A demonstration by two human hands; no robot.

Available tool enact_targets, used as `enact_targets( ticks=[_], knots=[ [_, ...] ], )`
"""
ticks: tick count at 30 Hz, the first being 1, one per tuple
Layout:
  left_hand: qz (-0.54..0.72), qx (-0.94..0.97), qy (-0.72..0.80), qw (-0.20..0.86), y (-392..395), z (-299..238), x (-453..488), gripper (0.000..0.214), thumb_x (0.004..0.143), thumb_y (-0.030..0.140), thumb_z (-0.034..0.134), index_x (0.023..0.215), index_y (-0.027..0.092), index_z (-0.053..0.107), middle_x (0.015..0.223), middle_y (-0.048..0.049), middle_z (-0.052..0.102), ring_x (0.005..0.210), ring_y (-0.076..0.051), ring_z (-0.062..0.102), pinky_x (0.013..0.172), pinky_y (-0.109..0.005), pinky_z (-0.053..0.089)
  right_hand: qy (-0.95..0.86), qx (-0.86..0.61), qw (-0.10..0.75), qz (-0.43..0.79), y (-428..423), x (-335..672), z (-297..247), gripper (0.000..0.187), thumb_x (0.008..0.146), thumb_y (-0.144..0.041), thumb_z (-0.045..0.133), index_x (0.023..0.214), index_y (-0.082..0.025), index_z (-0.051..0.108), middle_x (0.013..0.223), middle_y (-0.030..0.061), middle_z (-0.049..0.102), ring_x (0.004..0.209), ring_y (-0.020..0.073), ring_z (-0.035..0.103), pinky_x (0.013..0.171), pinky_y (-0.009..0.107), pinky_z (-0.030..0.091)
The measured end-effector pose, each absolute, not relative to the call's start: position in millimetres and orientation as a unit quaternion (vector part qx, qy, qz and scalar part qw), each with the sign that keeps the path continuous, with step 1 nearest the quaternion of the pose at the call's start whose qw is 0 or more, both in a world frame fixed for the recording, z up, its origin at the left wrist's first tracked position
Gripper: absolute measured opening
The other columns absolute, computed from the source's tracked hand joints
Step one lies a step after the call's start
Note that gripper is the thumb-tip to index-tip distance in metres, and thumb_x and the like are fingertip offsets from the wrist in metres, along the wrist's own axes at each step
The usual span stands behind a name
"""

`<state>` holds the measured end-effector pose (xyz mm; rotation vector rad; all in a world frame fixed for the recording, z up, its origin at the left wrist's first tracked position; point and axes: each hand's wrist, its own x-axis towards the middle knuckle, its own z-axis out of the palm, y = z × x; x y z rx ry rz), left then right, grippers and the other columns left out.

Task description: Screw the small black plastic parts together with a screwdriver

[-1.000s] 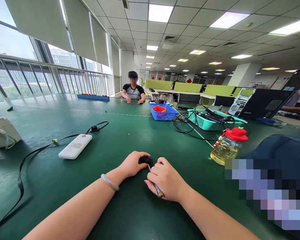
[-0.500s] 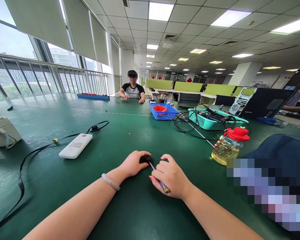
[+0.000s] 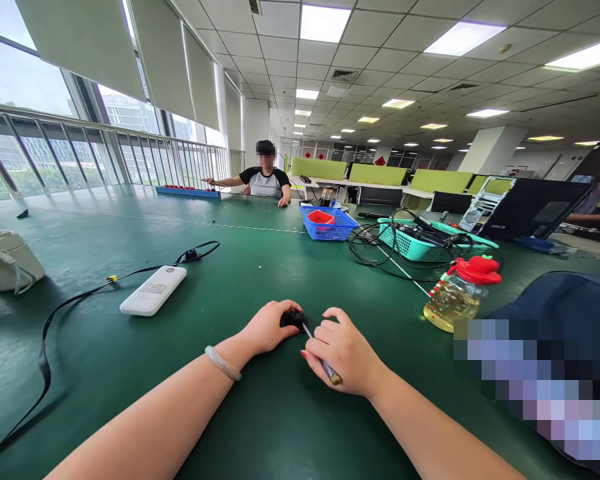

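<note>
Near the middle of the green table (image 3: 260,427), my left hand (image 3: 266,328) grips a small black part (image 3: 296,320) between thumb and fingers and keeps it on the tabletop. What kind of part it is, I cannot make out. My right hand (image 3: 343,353) is closed round a slim screwdriver (image 3: 325,363), its handle end pointing back toward me. The metal tip of the screwdriver meets the right side of the black part. A pale bangle circles my left wrist.
Left lie a white power bank (image 3: 153,291), a black strap (image 3: 45,360) and a beige case (image 3: 10,260). Right stand a drink jar (image 3: 453,303) with a red lid, a teal basket (image 3: 413,248) of cables and a blue basket (image 3: 325,230). A person (image 3: 266,177) sits across.
My hands keep their hold on the black part and screwdriver, with hardly any movement. Across the table, the person has stretched one arm out toward the blue rack of red pieces.
</note>
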<state>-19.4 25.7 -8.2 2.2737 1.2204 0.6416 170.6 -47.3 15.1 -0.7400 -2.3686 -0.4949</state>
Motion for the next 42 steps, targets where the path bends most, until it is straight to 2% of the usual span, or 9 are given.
enact_targets(
  ticks=[6,9,14,17,20,25,29,36,42],
  knots=[
    [0.231,0.829,0.45,0.238,26.5,-9.2,-19.7,0.04,0.075,0.025,0.067,0.114,0.026,0.062,0.109,-0.0031,0.067,0.104,-0.023,0.06,0.096,-0.036,0.045,-0.882,-0.304,0.343,-0.111,-46.4,173.4,14.4,0.026,0.088,-0.02,0.048,0.063,-0.02,0.055,0.057,-0.0025,0.05,0.056,0.0117,0.042,0.087,0.036,0.036],
    [0.224,0.831,0.45,0.239,25.6,-7.0,-19.5,0.04,0.075,0.026,0.067,0.114,0.025,0.062,0.11,-0.0036,0.067,0.105,-0.024,0.059,0.097,-0.037,0.045,-0.83,-0.369,0.418,0.027,-42.2,175.5,11.1,0.033,0.093,-0.026,0.043,0.062,-0.02,0.055,0.056,-0.0022,0.053,0.054,0.0117,0.044,0.079,0.034,0.039],
    [0.217,0.83,0.455,0.241,24.2,-3.1,-19.7,0.039,0.075,0.028,0.066,0.114,0.026,0.062,0.11,-0.0032,0.067,0.104,-0.024,0.06,0.095,-0.037,0.046,-0.637,-0.483,0.517,0.306,-26.6,181.6,-0.9,0.045,0.091,-0.05,0.045,0.06,-0.02,0.055,0.051,-0.0014,0.047,0.05,0.0134,0.046,0.051,0.027,0.038],
    [0.215,0.828,0.457,0.244,23.2,-1.1,-19.1,0.039,0.075,0.027,0.066,0.113,0.026,0.062,0.111,-0.003,0.067,0.105,-0.024,0.06,0.095,-0.037,0.046,-0.594,-0.481,0.534,0.361,-23.6,184.7,-3.8,0.047,0.089,-0.055,0.047,0.06,-0.019,0.056,0.05,-0.0018,0.046,0.048,0.0131,0.045,0.049,0.027,0.039],
    [0.218,0.828,0.456,0.244,22.2,0.3,-18.5,0.038,0.074,0.025,0.066,0.111,0.025,0.062,0.109,-0.0023,0.069,0.104,-0.024,0.06,0.094,-0.036,0.046,-0.67,-0.441,0.512,0.306,-31.1,183.8,1.5,0.045,0.092,-0.051,0.044,0.063,-0.019,0.056,0.053,-0.0013,0.047,0.051,0.0132,0.046,0.051,0.027,0.038],
    [0.231,0.827,0.449,0.246,20.9,0.7,-18.8,0.037,0.074,0.022,0.067,0.11,0.024,0.062,0.11,-0.0017,0.069,0.105,-0.023,0.059,0.095,-0.036,0.045,-0.846,-0.341,0.408,0.031,-46.6,174.3,12.9,0.028,0.091,-0.029,0.047,0.067,-0.019,0.057,0.061,0.0006,0.054,0.06,0.0139,0.046,0.063,0.029,0.037],
    [0.228,0.824,0.457,0.247,19.9,1.4,-18.0,0.037,0.073,0.019,0.066,0.11,0.024,0.062,0.11,-0.0023,0.069,0.106,-0.022,0.059,0.095,-0.036,0.046,-0.892,-0.282,0.336,-0.11,-49.7,168.2,12.8,0.022,0.087,-0.027,0.052,0.068,-0.019,0.059,0.061,-0.0001,0.052,0.059,0.0138,0.041,0.068,0.031,0.036],
    [0.221,0.828,0.456,0.241,19.2,2.6,-16.5,0.036,0.073,0.017,0.064,0.109,0.024,0.062,0.109,-0.0024,0.069,0.105,-0.022,0.059,0.096,-0.036,0.045,-0.906,-0.278,0.281,-0.15,-48.9,167.6,10.0,0.021,0.087,-0.029,0.055,0.069,-0.02,0.06,0.063,-0.0004,0.053,0.064,0.0147,0.045,0.076,0.033,0.036],
    [0.221,0.831,0.453,0.234,22.1,-1.0,-18.5,0.037,0.074,0.02,0.064,0.11,0.026,0.063,0.108,-0.0025,0.068,0.103,-0.023,0.06,0.094,-0.037,0.047,-0.929,-0.274,0.226,-0.106,-46.3,170.2,7.5,0.015,0.081,-0.032,0.064,0.072,-0.02,0.062,0.069,-0.0001,0.056,0.065,0.0145,0.048,0.071,0.031,0.037]
  ],
)
